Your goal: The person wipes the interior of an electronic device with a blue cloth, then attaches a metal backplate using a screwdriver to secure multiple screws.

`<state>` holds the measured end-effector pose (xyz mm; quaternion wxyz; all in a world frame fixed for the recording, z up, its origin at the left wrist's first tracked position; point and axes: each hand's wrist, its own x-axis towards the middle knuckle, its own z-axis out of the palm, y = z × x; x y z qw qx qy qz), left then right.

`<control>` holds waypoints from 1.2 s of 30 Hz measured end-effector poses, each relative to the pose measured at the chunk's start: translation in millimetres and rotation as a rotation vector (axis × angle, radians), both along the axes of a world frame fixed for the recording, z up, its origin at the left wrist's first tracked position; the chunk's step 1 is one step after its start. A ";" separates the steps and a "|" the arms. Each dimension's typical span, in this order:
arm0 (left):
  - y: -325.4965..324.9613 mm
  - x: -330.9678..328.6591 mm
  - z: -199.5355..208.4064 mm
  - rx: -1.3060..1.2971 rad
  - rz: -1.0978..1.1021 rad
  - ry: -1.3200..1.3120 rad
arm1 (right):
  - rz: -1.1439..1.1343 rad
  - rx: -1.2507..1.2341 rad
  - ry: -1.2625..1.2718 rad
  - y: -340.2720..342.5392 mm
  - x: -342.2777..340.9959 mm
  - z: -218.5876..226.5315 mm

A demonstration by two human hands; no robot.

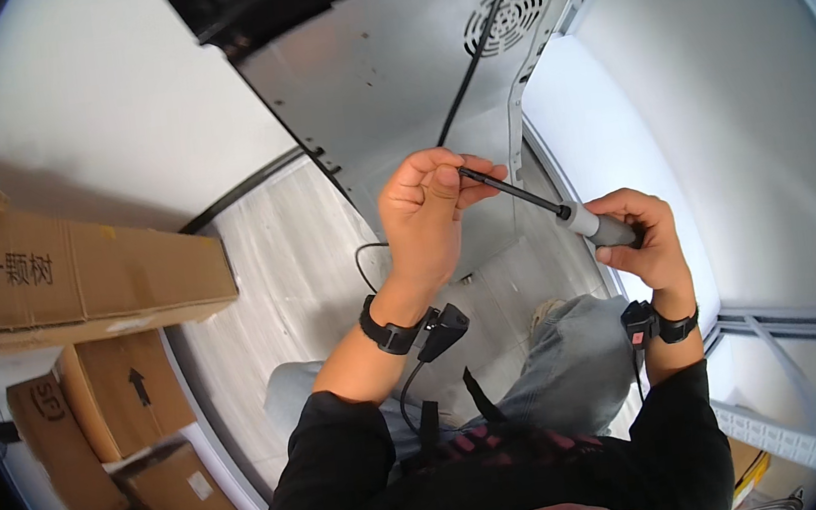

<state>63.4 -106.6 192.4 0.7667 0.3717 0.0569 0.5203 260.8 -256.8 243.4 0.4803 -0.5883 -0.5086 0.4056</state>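
A screwdriver (524, 193) with a long black shaft and a grey handle lies slantwise between my two hands. My right hand (656, 245) is closed around its handle. At the other end, the thumb and fingers of my left hand (422, 215) pinch the tip of the shaft. Whether a small screw sits at that tip is hidden by the fingers. In front stands a metal appliance panel (359, 89) with a round slotted vent (504, 18). A black cable (475, 61) hangs down across the panel and passes behind my left hand.
Brown cardboard boxes (118, 273) are stacked along the left. A white wall panel (634, 118) rises on the right, close to my right hand. My legs in jeans (566, 363) rest on the grey wood-look floor (280, 239). Black straps with small devices circle both wrists.
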 end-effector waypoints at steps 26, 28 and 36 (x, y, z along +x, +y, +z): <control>88.1 -98.3 69.2 0.621 0.781 0.777 | -0.166 0.380 0.207 117.3 -130.1 28.4; 96.9 -91.8 53.1 0.712 0.874 0.842 | -0.297 0.428 0.095 128.8 -126.8 34.0; 98.5 -89.8 33.9 0.623 0.961 0.819 | -0.209 0.680 -0.250 168.1 -127.2 27.7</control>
